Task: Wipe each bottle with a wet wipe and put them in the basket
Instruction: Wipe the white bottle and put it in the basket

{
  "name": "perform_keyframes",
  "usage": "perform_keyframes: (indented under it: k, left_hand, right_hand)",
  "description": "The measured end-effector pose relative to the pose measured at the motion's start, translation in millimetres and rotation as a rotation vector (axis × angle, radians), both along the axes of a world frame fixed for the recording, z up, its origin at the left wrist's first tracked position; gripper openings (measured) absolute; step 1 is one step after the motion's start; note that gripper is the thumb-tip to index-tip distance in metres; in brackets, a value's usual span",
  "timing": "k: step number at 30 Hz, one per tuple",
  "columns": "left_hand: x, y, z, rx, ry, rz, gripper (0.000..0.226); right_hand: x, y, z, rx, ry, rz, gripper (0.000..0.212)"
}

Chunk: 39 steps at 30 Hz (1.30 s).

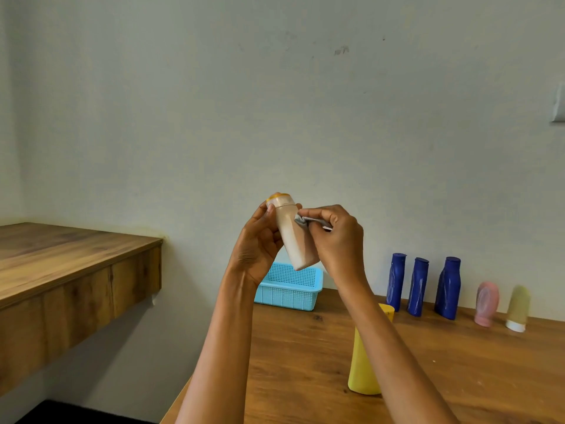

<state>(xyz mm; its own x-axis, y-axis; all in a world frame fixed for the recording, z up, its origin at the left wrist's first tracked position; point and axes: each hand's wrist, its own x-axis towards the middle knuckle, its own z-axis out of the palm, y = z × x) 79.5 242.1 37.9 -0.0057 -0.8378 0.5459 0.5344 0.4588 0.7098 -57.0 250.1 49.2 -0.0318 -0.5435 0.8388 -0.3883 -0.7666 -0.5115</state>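
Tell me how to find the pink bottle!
Look along the wooden table to the row of bottles by the wall on the right. After three blue bottles comes the pink bottle, second from the end. It is the only pink one, standing on its cap.

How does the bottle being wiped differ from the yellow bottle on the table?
The beige bottle is held tilted in the air, gripped by the left hand, while the yellow bottle stands on the table. The beige one has an orange cap on top; the yellow one shows no cap. The right hand presses a wet wipe on the beige one; nothing touches the yellow one. Both are outside the basket.
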Motion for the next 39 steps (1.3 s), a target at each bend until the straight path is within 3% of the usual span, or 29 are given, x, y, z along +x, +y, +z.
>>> perform_keyframes:
  k: [3, 8, 11, 13, 18, 23, 27, 29, 32, 39]
  left_hand:
    - [1.5, 0.3, 1.5, 0.002, 0.033, 0.010, 0.052]
    - [5.4, -2.3, -4.4, 0.031, 0.037, 0.027, 0.046]
    - [0.7, -2.2, -2.9, 0.005, -0.031, -0.014, 0.044]
    - [-5.5, -2.2, -1.2, -0.013, -0.093, -0.035, 0.042]
    - [-12.2, -3.8, -0.7, -0.021, -0.128, 0.003, 0.039]
    - [-3.7, -4.3, -0.3, 0.011, -0.052, 0.038, 0.045]
    - [-9.4, -4.1, 0.8, 0.004, -0.091, 0.042, 0.037]
    - [-9.4, -4.8, 0.3, -0.019, -0.093, 0.034, 0.035]
    - [-3.2, -3.4, 0.0, -0.044, -0.082, 0.025, 0.041]
    - [-2.0, 2.0, 3.8, -0.074, -0.234, -0.042, 0.040]
  right_hand:
    - [-3.1, 1.0, 1.1, -0.036, 0.072, 0.065, 0.016]
    - [-23.3, -5.3, 6.9, 0.198, 0.243, 0.134, 0.024]
    - [-27.4, -7.5, 7.3, 0.065, 0.068, 0.066, 0.016]
    - [-23.4, -5.5, 8.9, -0.059, 0.013, 0.059, 0.023]
    - [-8.0, 1.4, 6.9, -0.125, 0.257, 0.165, 0.033]
    - [-17.8, -2.0, 7.9, -0.091, 0.326, 0.111, 0.016]
    - [-12.8, 0.4, 5.9, -0.220, 0.229, 0.060, 0.019]
    - [-6.0, 1.6, 2.9, -0.267, 0.271, 0.065, 0.028]
    - [0.8, -0.5, -1.8, -0.249, 0.306, 0.068, 0.034]
    - [-12.2, -5.7, 3.5, -0.213, 0.098, -0.035, 0.031]
